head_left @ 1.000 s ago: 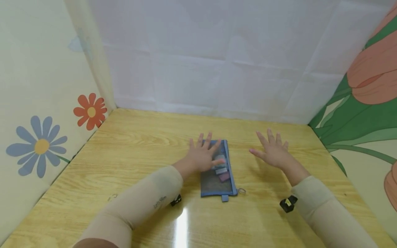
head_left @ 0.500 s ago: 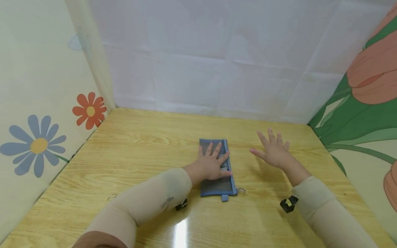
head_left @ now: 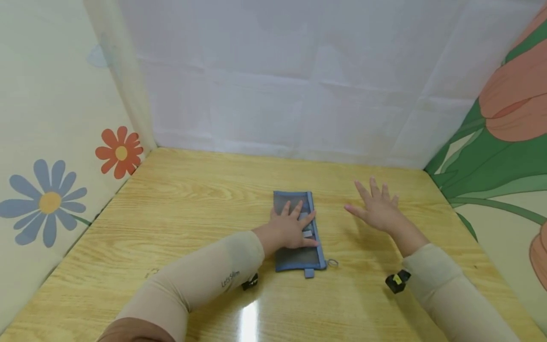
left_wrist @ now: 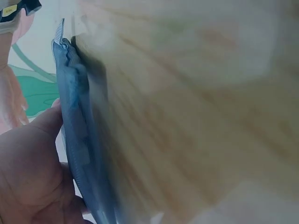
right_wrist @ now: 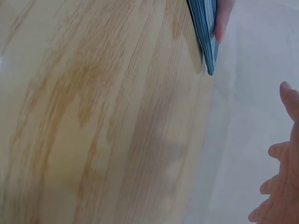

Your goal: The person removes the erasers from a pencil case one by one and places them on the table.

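A blue mesh zip pouch lies flat on the wooden table, its zipper along the right edge and a ring at the near right corner. Small light-coloured items inside show through the mesh, though their kind is unclear. My left hand rests palm down on the pouch with fingers spread, hiding its middle. In the left wrist view the thumb and palm lie against the pouch. Right of the pouch, my right hand is held above the table, fingers spread and holding nothing; its fingertips show in the right wrist view.
The wooden table reaches back to a white sheet. A flower-printed panel stands on the left, and another with tulips on the right. Each wrist wears a small black device.
My left hand has slid right and toward me over the pouch, uncovering its far end. The pouch and my right hand stay almost where they were.
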Available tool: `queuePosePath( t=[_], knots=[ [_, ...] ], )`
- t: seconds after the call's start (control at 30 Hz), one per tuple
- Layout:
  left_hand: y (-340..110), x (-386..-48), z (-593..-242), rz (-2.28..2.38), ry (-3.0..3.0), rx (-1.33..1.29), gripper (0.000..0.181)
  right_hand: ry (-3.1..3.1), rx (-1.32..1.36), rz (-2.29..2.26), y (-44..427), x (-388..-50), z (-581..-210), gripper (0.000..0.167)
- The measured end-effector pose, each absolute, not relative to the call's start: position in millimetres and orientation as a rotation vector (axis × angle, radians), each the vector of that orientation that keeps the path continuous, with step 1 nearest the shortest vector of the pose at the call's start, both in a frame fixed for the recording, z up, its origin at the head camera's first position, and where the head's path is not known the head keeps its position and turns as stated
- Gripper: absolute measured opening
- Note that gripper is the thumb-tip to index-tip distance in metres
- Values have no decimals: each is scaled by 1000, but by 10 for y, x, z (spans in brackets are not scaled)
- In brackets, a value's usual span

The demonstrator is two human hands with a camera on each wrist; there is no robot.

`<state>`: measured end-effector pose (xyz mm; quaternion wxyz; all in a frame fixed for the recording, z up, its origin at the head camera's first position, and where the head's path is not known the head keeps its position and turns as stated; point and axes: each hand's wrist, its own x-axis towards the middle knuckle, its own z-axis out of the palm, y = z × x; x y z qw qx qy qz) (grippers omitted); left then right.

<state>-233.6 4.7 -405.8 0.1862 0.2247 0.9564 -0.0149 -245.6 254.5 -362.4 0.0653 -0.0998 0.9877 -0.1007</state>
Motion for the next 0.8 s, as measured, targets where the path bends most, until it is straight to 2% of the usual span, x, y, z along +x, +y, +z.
queuePosePath(
  t=[0.2,0.8],
  knots=[
    [11,-2347,-4039,-29,2691,619,88,2971,-310,-334,2536,-2462,-3629,86],
    [-274,-2464,-3986,-19,2665,631,94,2946,-329,-353,2449,-2498,-3704,91]
  ],
)
